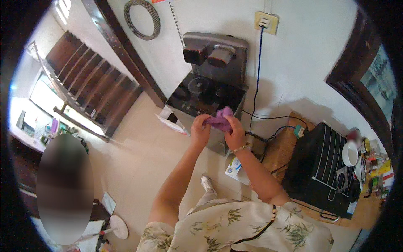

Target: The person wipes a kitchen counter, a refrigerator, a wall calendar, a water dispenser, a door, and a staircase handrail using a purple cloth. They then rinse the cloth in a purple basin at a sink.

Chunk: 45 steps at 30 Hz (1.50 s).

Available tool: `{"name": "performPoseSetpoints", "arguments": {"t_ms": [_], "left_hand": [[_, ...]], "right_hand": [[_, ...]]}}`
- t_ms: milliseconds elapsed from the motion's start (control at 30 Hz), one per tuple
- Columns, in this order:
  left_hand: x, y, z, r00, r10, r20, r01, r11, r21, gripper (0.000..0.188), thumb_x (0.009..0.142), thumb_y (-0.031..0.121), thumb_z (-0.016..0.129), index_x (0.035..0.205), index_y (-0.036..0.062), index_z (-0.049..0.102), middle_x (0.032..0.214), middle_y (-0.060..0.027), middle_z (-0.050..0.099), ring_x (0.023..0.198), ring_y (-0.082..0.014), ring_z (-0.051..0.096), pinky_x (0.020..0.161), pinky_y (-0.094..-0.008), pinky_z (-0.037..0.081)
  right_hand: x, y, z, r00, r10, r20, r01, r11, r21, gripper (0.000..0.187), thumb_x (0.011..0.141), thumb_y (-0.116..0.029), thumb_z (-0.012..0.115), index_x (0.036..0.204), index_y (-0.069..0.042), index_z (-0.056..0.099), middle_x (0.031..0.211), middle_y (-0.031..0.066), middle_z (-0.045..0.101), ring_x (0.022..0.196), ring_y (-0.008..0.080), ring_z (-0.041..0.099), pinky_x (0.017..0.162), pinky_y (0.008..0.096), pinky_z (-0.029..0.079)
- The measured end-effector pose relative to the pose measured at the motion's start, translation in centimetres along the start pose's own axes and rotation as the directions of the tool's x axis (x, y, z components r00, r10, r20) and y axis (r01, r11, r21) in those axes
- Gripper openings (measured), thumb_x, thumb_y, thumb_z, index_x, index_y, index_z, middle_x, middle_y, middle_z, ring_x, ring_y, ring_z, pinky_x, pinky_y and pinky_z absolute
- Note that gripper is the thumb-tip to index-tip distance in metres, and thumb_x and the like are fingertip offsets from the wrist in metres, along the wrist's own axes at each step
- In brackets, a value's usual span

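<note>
A crumpled purple cloth (222, 119) is pinched between my two hands. My left hand (200, 129) grips its left end, and my right hand (236, 135), with a bracelet at the wrist, grips the other side. Both hands are over the front edge of what looks like a water dispenser (197, 98) with a glossy black top. A dark upright panel (241, 56) with two protruding spouts rises at its back. I cannot tell whether the cloth touches the dispenser.
On the right, a wooden table holds a black oven (308, 155) with a wire rack (331, 147) and a white bowl (350, 153) on top. A blue cord (257, 75) hangs from the wall socket (266, 22). A white box (237, 170) stands by my right forearm. Stairs (92, 75) rise at left.
</note>
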State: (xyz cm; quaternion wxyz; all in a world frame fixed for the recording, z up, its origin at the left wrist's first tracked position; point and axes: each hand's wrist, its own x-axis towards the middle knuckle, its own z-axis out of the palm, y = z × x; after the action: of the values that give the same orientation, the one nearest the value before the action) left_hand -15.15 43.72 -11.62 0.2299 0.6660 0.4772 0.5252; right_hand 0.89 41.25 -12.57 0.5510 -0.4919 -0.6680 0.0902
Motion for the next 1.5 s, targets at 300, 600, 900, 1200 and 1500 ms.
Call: {"name": "performPoseSetpoints", "arguments": {"t_ms": [300, 600, 900, 1200, 1500], "left_hand": [[6.3, -12.8, 2.7, 0.838, 0.017, 0.546, -0.149, 0.969, 0.199, 0.041, 0.086, 0.018, 0.056, 0.125, 0.005, 0.052, 0.131, -0.0179, 0.05, 0.124, -0.0365, 0.044, 0.104, -0.0424, 0.036], [8.9, -10.9, 10.6, 0.548, 0.08, 0.832, -0.5, 0.829, 0.25, 0.065, 0.089, 0.036, 0.05, 0.142, 0.0036, 0.03, 0.144, -0.0189, 0.036, 0.135, -0.0351, 0.03, 0.113, -0.0466, 0.019], [21.7, -18.8, 10.7, 0.76, 0.106, 0.642, -0.459, 0.787, 0.413, 0.06, 0.088, 0.03, 0.053, 0.137, -0.0021, 0.038, 0.14, -0.0198, 0.042, 0.133, -0.0366, 0.034, 0.112, -0.0438, 0.022], [28.0, -28.0, -1.0, 0.851, -0.183, 0.491, -0.14, 0.823, 0.55, 0.057, 0.09, 0.022, 0.051, 0.139, 0.0004, 0.034, 0.145, -0.0215, 0.033, 0.136, -0.0392, 0.026, 0.112, -0.0465, 0.021], [20.5, -26.8, -10.7, 0.876, -0.189, 0.443, -0.134, 0.788, 0.601, 0.058, 0.089, 0.034, 0.055, 0.138, 0.0073, 0.04, 0.144, -0.0199, 0.036, 0.131, -0.0375, 0.035, 0.11, -0.0466, 0.025]], "right_hand": [[4.3, 12.5, 6.6, 0.836, 0.291, 0.465, 0.004, 0.844, -0.536, 0.054, 0.074, -0.004, 0.059, 0.127, -0.013, 0.053, 0.124, 0.0135, 0.056, 0.114, 0.0308, 0.052, 0.095, 0.042, 0.044], [5.6, 18.6, 3.8, 0.862, 0.473, 0.185, -0.239, 0.7, -0.672, 0.043, 0.077, 0.0, 0.053, 0.119, -0.004, 0.057, 0.12, 0.0199, 0.057, 0.109, 0.0381, 0.054, 0.095, 0.043, 0.044], [15.3, 22.0, 10.7, 0.772, 0.619, 0.141, -0.337, 0.588, -0.736, 0.038, 0.087, -0.016, 0.051, 0.121, 0.0, 0.054, 0.116, 0.0221, 0.059, 0.104, 0.0364, 0.058, 0.09, 0.0443, 0.049], [20.0, 19.3, 26.3, 0.78, 0.38, 0.498, -0.104, 0.862, -0.495, 0.048, 0.084, -0.008, 0.052, 0.131, -0.007, 0.047, 0.133, 0.0216, 0.045, 0.121, 0.0386, 0.044, 0.103, 0.0433, 0.037], [18.8, 12.7, 29.3, 0.725, 0.27, 0.634, 0.045, 0.9, -0.434, 0.054, 0.083, -0.008, 0.054, 0.136, -0.009, 0.041, 0.137, 0.0203, 0.041, 0.126, 0.0391, 0.038, 0.107, 0.0448, 0.03]]}}
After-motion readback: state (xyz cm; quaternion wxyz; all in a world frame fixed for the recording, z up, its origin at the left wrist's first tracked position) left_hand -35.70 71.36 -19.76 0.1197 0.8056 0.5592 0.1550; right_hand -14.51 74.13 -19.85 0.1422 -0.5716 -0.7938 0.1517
